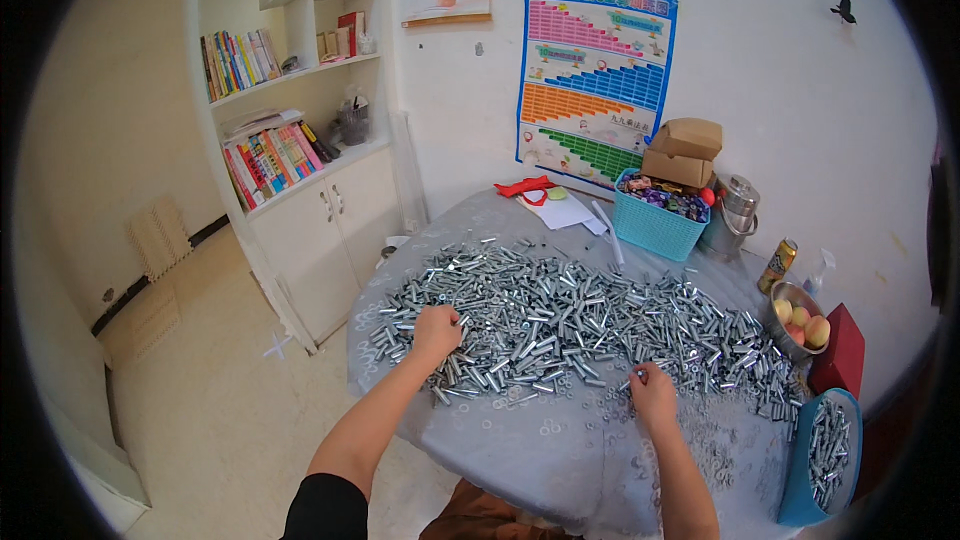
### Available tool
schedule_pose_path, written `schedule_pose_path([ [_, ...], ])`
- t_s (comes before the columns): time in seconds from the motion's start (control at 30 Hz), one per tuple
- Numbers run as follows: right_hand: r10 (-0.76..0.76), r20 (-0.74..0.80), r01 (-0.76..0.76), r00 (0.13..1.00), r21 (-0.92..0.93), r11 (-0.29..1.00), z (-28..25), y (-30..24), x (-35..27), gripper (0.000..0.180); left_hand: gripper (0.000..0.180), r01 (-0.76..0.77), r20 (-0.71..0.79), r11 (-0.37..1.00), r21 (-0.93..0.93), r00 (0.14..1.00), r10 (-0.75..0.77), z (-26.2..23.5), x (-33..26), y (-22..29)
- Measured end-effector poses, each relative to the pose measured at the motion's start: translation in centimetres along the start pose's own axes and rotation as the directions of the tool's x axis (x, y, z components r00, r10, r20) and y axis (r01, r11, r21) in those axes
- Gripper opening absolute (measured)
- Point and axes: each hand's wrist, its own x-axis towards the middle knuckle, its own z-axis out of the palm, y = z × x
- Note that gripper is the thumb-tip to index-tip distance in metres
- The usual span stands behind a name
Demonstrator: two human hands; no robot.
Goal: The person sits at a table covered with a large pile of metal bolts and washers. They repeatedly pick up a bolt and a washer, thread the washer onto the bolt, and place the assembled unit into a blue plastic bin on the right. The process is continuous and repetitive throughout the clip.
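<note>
A wide pile of short silvery metal tubes (560, 312) covers much of the table. At its left part, my left hand (437, 333) reaches in with its fingers curled; what they grip is hidden. My right hand (654, 395) is at the pile's front edge, thumb and fingers pinched together. Something small and shiny shows at those fingertips, too small to name. Around and below the right hand lie many loose metal washers (712, 460). A blue bin (800, 470) at the right front edge holds more metal tubes.
Behind the pile stand a turquoise basket (655, 227) of wrapped sweets, a cardboard box (680, 168) and a steel jug (735, 210). Along the right side are a can (778, 265), a fruit bowl (783, 292) and a red box (842, 355). A bookshelf (300, 195) stands left.
</note>
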Motion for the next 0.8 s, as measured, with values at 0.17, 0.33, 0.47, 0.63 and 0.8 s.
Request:
schedule_pose_path([
  [0.17,0.093,0.081,-0.101,0.992,0.108,0.989,0.3,0.5,0.6,0.021,0.012,0.003,0.019,0.995,-0.100,1.000,-0.001,-1.8,-0.6,1.0],
  [0.33,0.091,0.203,-0.132,0.975,0.196,0.972,0.1,0.6,0.6,0.021,0.016,0.058,0.066,0.895,-0.442,0.997,-0.032,-1.2,-1.4,1.8],
  [0.47,0.026,0.276,-0.005,0.961,-0.077,0.997,-1.1,-1.7,-0.5,0.022,0.018,0.171,0.236,0.712,-0.681,0.972,-0.008,-2.5,-3.8,5.4],
  [0.63,-0.082,0.130,0.107,0.988,-0.206,0.973,-0.4,-2.0,-1.2,0.031,0.019,0.231,0.215,0.621,-0.749,0.971,-0.101,-5.1,-5.6,4.8],
  [0.8,-0.153,0.294,0.096,0.943,0.198,0.975,0.8,-7.1,-2.4,0.038,0.019,0.197,0.189,0.650,-0.734,0.978,-0.083,-6.7,-7.5,2.8],
])
